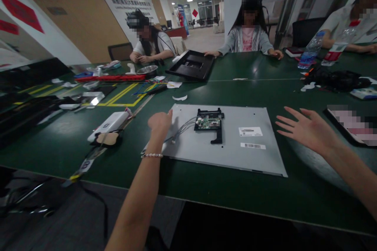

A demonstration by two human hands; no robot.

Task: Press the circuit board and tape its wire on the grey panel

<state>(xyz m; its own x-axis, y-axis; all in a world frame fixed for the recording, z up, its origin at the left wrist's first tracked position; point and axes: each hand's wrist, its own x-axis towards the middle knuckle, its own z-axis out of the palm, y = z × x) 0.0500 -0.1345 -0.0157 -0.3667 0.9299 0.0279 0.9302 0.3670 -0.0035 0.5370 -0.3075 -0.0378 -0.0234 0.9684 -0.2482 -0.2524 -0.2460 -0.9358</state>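
A flat grey metal panel (188, 153) lies on the green table, with a small green circuit board (207, 122) in a black bracket (218, 135) at its middle. Thin grey cables run leftward from the board. Two white labels are stuck on the panel's right half. My left hand (160, 124), below which is a beaded bracelet, is over the panel's left edge; its thumb shows, but the other fingers are mostly hidden. Just right of the panel, my right hand (309, 129) is open with fingers spread, holding nothing and apart from the panel.
A black frame (193, 64) lies across the table near a person's hand. Left are a white device (112, 127), red strips, wires and yellow tape lines. Right are a phone (352, 125), two bottles (312, 51) and a black bundle (338, 80). Three people sit opposite.
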